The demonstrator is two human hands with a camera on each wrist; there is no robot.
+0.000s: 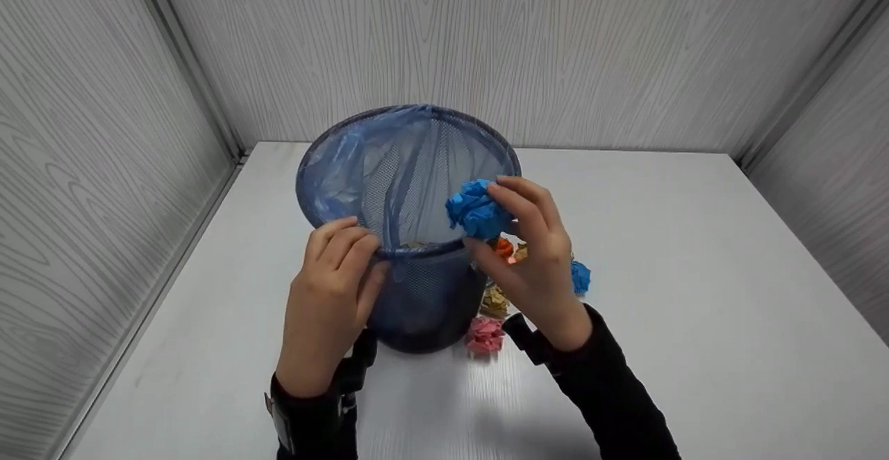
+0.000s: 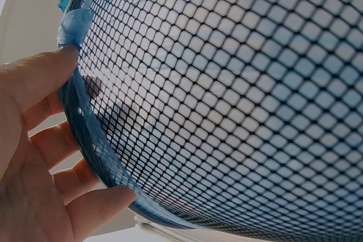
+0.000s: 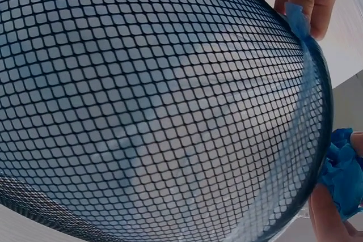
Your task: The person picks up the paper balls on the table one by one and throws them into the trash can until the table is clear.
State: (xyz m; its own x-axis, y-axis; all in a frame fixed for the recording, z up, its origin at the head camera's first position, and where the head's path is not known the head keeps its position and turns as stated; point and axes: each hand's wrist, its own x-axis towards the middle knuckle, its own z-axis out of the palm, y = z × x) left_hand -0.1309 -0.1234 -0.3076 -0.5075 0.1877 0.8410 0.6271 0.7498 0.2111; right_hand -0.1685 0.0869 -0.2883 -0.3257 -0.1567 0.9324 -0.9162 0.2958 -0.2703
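Note:
A dark mesh waste bin (image 1: 425, 307) stands tilted on the white table, lined with a thin translucent blue bag (image 1: 344, 168) folded over its rim. My left hand (image 1: 330, 293) grips the near-left part of the rim, thumb outside and fingers over the edge, as the left wrist view shows. In my right hand (image 1: 538, 258), thumb and fingers pinch a crumpled blue paper ball (image 1: 478, 208) at the bin's right rim. Part of that ball (image 3: 342, 174) also appears in the right wrist view, beside the rim. Inside the bin, a bit of tan paper (image 1: 414, 245) shows low down.
Beside the bin on the right lie more crumpled paper balls: a pink one (image 1: 485, 335), a tan one (image 1: 495, 302), an orange one (image 1: 503, 247) and another blue one (image 1: 580, 277), partly behind my right hand. Pale wood-grain panels (image 1: 444, 43) enclose the table's back and sides.

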